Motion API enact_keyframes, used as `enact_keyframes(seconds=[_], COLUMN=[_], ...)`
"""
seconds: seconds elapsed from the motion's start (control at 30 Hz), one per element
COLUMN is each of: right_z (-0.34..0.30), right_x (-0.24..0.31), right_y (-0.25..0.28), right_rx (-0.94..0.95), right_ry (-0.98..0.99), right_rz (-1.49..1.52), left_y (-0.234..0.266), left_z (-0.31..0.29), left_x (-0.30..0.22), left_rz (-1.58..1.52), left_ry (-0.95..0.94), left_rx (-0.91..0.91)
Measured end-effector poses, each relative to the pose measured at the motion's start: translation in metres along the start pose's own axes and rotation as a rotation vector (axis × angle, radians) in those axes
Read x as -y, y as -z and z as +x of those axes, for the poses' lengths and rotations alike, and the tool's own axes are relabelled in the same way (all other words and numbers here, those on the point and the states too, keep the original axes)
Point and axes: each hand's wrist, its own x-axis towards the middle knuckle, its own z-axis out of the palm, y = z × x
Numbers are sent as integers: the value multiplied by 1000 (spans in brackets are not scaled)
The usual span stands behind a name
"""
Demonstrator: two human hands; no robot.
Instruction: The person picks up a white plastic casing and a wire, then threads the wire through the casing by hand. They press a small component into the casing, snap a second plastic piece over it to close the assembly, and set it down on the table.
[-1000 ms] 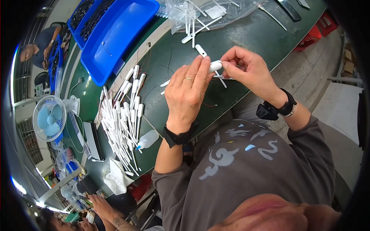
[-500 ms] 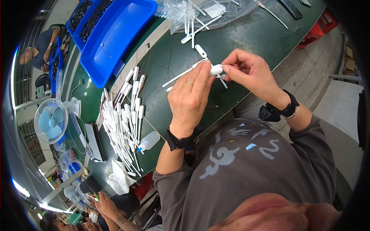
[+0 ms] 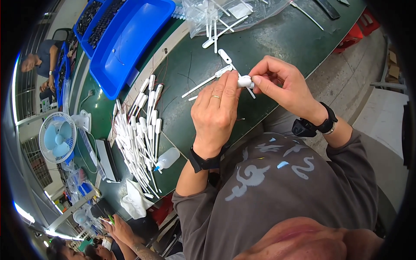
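A white plastic handle piece [image 3: 245, 82] with a rounded body is held over the near part of the green bench. My left hand [image 3: 215, 106] is closed on it, fingers lying together along it from the left and hiding most of its length. At its right end, the thumb and forefinger of my right hand [image 3: 281, 84] are pinched together; what lies between them is too small to make out. Just beyond my fingers lie a white capsule-ended stick [image 3: 224, 56] with a dark hole and another long white stick [image 3: 200, 86].
To the left lies a large pile of white sticks [image 3: 141, 134] with thin wires, beside a squeeze bottle [image 3: 168, 158] and a white cloth [image 3: 135, 200]. A blue tray [image 3: 125, 47] and a clear bag [image 3: 197, 21] sit at the back. A co-worker's hand [image 3: 121, 232] shows lower left.
The white handle piece has turned slightly between my hands, showing more of its right end. Both hands have shifted a little. A person at the far left has lowered a hand.
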Motion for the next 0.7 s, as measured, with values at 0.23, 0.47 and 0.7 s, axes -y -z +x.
enact_keyframes(seconds=[0.23, 0.47, 0.7], right_z=[0, 0, 2], right_x=[7, 1, -4], right_y=[0, -1, 2], right_rx=[50, 22, 35], right_ry=[185, 348, 442], right_rz=[-258, -299, -302], left_y=[3, 3, 6], left_z=[3, 0, 4], left_x=[-3, -6, -9], left_rz=[91, 169, 210], left_ry=[-83, -130, -145], left_rx=[-53, -77, -107])
